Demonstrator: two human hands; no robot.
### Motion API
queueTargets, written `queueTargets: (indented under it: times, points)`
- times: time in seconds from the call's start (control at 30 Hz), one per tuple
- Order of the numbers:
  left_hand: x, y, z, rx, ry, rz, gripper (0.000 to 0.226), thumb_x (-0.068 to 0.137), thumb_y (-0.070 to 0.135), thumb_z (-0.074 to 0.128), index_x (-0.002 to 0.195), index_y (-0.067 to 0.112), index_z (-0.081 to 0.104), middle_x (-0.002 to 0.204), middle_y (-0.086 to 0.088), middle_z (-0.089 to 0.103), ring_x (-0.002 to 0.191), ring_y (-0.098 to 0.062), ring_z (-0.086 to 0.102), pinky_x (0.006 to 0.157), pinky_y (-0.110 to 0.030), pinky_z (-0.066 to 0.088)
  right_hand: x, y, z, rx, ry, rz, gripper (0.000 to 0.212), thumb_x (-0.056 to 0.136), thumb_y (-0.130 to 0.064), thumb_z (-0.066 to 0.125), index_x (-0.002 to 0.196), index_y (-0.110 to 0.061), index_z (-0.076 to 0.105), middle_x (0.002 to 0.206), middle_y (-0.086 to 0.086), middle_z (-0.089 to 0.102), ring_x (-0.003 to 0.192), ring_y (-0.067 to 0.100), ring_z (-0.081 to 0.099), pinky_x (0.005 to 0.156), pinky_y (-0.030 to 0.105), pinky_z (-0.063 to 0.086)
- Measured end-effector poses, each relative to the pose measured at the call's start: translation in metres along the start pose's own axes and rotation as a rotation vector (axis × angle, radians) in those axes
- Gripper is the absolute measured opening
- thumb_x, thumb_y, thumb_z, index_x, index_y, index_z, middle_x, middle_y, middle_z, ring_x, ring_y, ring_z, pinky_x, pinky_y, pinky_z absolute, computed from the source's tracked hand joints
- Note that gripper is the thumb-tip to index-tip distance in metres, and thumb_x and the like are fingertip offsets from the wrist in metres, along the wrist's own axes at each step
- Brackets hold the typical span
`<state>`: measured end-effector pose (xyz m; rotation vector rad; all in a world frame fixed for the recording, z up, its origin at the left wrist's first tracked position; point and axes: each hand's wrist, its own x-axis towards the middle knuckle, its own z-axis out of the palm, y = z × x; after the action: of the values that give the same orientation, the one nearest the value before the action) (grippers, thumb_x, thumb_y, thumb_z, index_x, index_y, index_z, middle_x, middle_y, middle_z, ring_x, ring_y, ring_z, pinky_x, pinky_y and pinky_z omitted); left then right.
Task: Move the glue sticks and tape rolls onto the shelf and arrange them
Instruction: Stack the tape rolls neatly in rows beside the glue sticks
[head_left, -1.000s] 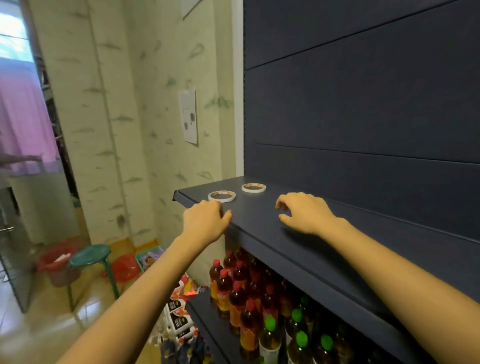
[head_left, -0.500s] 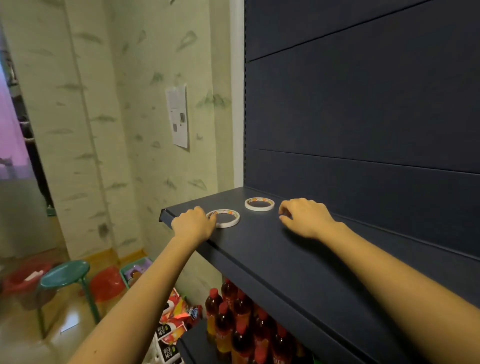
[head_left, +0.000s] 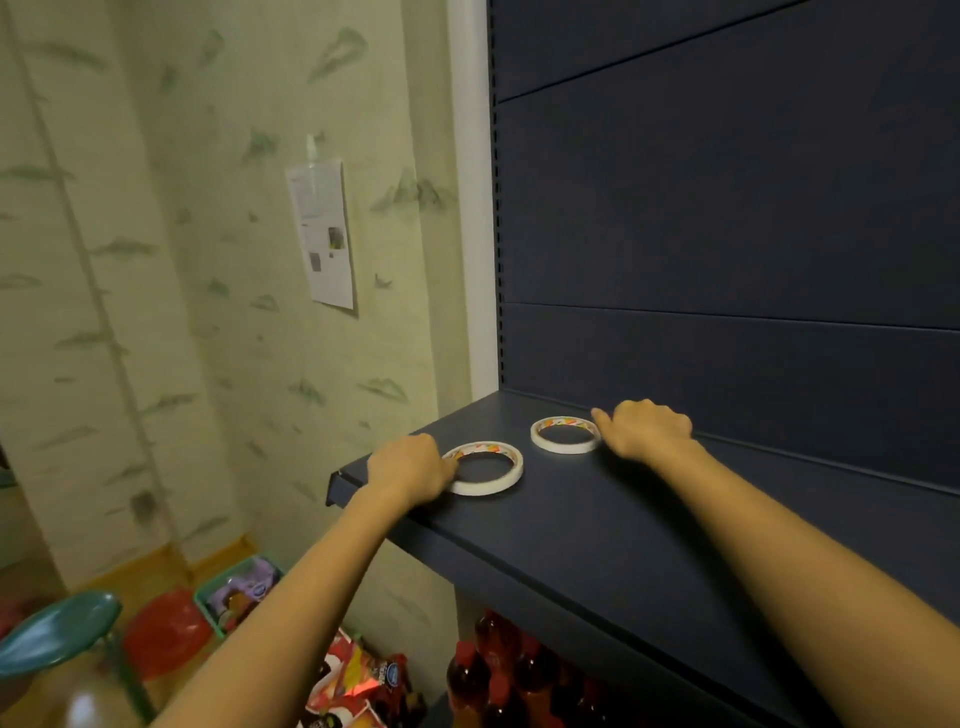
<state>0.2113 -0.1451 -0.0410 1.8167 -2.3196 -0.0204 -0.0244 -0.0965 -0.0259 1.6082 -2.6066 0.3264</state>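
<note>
— Both hands have slid forward off the front lip of the shelf (head_left: 597, 519) and reached the rolls. A second ago they were short of them.

— Which hand is on which?

— Her left hand (head_left: 408, 467) is up against the left rim of the near tape roll (head_left: 488, 488), fingers curled. The right hand (head_left: 647, 428) has its fingers tucked in too, with one digit out against the right edge of the far tape roll (head_left: 565, 447).

— Gripping, or only nudging?

— Can't tell from where I stand. The backs of the hands hide the fingertips. Both rolls lie flat on the board near its left end, close together but not touching.

— So the tape is already up there?

— Those two are. To my eye this is the tidying part, squaring them up side by side rather than carrying anything.

— And the glue sticks?

— None in sight, on the shelf or in either hand. Below there are only drink bottles (head_left: 483, 670). That half of the job looks undone.
</note>
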Motion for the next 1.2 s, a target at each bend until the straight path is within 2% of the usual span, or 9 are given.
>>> queueTargets:
  times: [0.1,0.2,0.37,0.47,0.57,0.8,0.9,1.07,1.2]
  points:
    - [0.006,-0.017,-0.004,0.025,0.074,0.045,0.044,0.095,0.042,0.04,0.1,0.004,0.062,0.108,-0.014,0.065,0.098,-0.032,0.061,0.075,-0.033,0.043,0.009,-0.011,0.015,0.026,-0.045,0.135,0.064,0.096,-0.058,0.02,0.128,-0.013,0.054,0.128,0.009,0.056,0.116,0.029,0.053,0.089,0.036,0.039]
    - [0.012,-0.028,-0.006,0.039,0.099,0.08,0.047,0.095,0.044,0.038,0.105,0.005,0.062,0.112,-0.014,0.065,0.102,-0.032,0.06,0.079,-0.034,0.045,0.015,-0.016,0.025,-0.005,-0.029,0.213,0.068,0.092,-0.064,0.025,0.124,-0.015,0.057,0.125,0.008,0.058,0.114,0.028,0.054,0.081,0.034,0.038]
    - [0.024,-0.032,-0.004,0.014,0.146,0.148,0.044,0.096,0.044,0.037,0.102,0.008,0.063,0.109,-0.013,0.066,0.1,-0.032,0.06,0.075,-0.032,0.042,0.02,-0.02,0.029,-0.017,-0.008,0.253,0.045,0.088,-0.051,0.045,0.112,-0.016,0.061,0.114,0.004,0.062,0.106,0.024,0.058,0.076,0.03,0.036]
    - [0.029,-0.024,-0.003,0.01,0.189,0.213,0.044,0.096,0.042,0.037,0.096,0.008,0.064,0.103,-0.014,0.067,0.095,-0.033,0.061,0.071,-0.032,0.04,0.014,-0.011,0.022,-0.075,0.018,0.236,0.04,0.087,-0.052,0.049,0.1,-0.017,0.061,0.096,0.001,0.061,0.096,0.021,0.059,0.073,0.028,0.037]
    - [0.033,-0.004,-0.002,-0.064,0.188,0.3,0.042,0.095,0.041,0.04,0.089,0.006,0.063,0.101,-0.018,0.067,0.095,-0.036,0.06,0.073,-0.035,0.043,-0.002,0.015,0.01,-0.094,0.065,0.239,0.041,0.087,-0.056,0.048,0.083,-0.016,0.055,0.073,-0.002,0.051,0.081,0.02,0.056,0.067,0.028,0.037]
    - [0.008,0.095,0.005,-0.243,0.077,0.488,0.044,0.095,0.042,0.04,0.065,0.012,0.052,0.082,-0.012,0.061,0.085,-0.035,0.06,0.068,-0.033,0.04,-0.084,0.119,-0.022,-0.107,0.228,0.369,0.046,0.085,-0.054,0.048,0.057,-0.018,0.044,0.059,-0.002,0.046,0.053,0.013,0.042,0.05,0.023,0.028]
    - [-0.023,0.154,0.005,-0.289,0.049,0.602,0.045,0.095,0.041,0.04,0.059,0.015,0.047,0.074,-0.008,0.056,0.081,-0.034,0.059,0.066,-0.031,0.039,-0.138,0.172,-0.042,-0.126,0.274,0.471,0.048,0.085,-0.053,0.049,0.055,-0.018,0.041,0.056,-0.003,0.045,0.051,0.013,0.04,0.05,0.023,0.028]
    - [-0.099,0.253,0.003,-0.313,0.046,0.793,0.041,0.095,0.04,0.04,0.069,0.013,0.054,0.075,-0.007,0.058,0.073,-0.029,0.054,0.066,-0.03,0.039,-0.245,0.258,-0.081,-0.165,0.327,0.645,0.051,0.084,-0.054,0.051,0.052,-0.016,0.04,0.052,-0.002,0.042,0.048,0.013,0.038,0.047,0.022,0.026]
    - [-0.18,0.326,-0.001,-0.341,0.017,0.94,0.046,0.096,0.042,0.039,0.059,0.016,0.048,0.071,-0.006,0.057,0.071,-0.03,0.055,0.065,-0.03,0.039,-0.337,0.316,-0.111,-0.216,0.343,0.771,0.053,0.083,-0.058,0.051,0.054,-0.015,0.044,0.055,-0.002,0.043,0.054,0.019,0.044,0.048,0.024,0.028]
